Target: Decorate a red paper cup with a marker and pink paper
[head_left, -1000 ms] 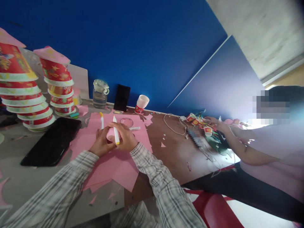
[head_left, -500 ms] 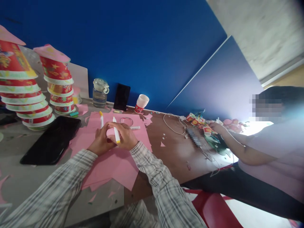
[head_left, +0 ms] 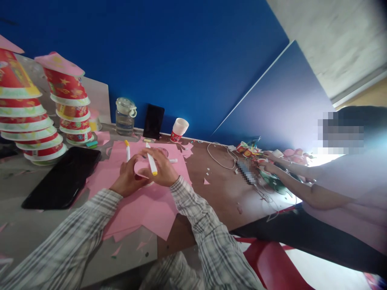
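Observation:
My left hand (head_left: 128,178) is closed around a curved piece of pink paper (head_left: 140,166); its lower part is hidden by my fingers. My right hand (head_left: 165,168) grips a white marker (head_left: 151,162) with a yellow end, and its fingertips reach to the pink piece's right side. Both hands are over large pink paper sheets (head_left: 139,213) on the table. Just behind my left hand lies another marker (head_left: 127,150) with an orange-yellow end. A clear ring like a tape roll (head_left: 164,151) is partly hidden behind my right hand.
Two stacks of red paper cups (head_left: 68,86) with pink cone tops stand at left, near a black phone (head_left: 62,177). A glass jar (head_left: 125,117), a dark upright device (head_left: 153,121) and a paper cup (head_left: 179,129) line the blue partition. A co-worker (head_left: 338,177) sits at right among cups.
My right hand and its marker have shifted slightly right, opening more of the pink piece to view. The view has moved a little. The co-worker's arms reach out further over the table.

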Available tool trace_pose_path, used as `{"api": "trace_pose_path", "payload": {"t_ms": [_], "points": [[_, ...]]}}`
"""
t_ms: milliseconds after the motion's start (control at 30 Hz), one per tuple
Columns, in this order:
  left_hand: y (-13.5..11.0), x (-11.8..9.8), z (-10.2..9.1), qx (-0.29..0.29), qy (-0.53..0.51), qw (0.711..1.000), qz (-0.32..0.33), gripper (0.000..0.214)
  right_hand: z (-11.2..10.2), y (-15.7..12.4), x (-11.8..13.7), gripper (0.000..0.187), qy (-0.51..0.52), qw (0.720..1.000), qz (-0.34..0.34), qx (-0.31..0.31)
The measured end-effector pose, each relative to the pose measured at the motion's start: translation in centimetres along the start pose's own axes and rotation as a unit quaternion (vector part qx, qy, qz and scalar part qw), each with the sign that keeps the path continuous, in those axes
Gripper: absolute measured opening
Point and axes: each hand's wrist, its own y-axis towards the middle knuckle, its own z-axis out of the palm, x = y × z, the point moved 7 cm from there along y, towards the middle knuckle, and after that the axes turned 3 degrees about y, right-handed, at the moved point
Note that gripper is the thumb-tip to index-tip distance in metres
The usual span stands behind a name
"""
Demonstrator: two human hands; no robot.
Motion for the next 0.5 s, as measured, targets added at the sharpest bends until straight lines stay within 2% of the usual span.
{"api": "trace_pose_path", "payload": {"t_ms": [133,233,367,500], "points": [[-0.1,-0.5,-0.2,-0.023,-0.020,0.999,0.017,0.090,-2.6,-0.4,0.4,0.046,0.054,0.996,0.001,-0.069],[-0.2,-0.6,-0.2,-0.039,-0.017,0.999,0.021,0.093,-3.5,-2.0,-0.6,0.046,0.080,0.987,0.019,-0.135],[-0.3,-0.7,-0.1,-0.043,-0.012,0.999,0.030,0.094,-3.0,-4.8,-3.0,0.039,0.123,0.970,0.047,-0.203],[-0.3,-0.8,-0.3,-0.060,0.003,0.998,0.034,0.094,-1.6,-6.4,-5.4,0.041,0.206,0.945,0.101,-0.232]]}}
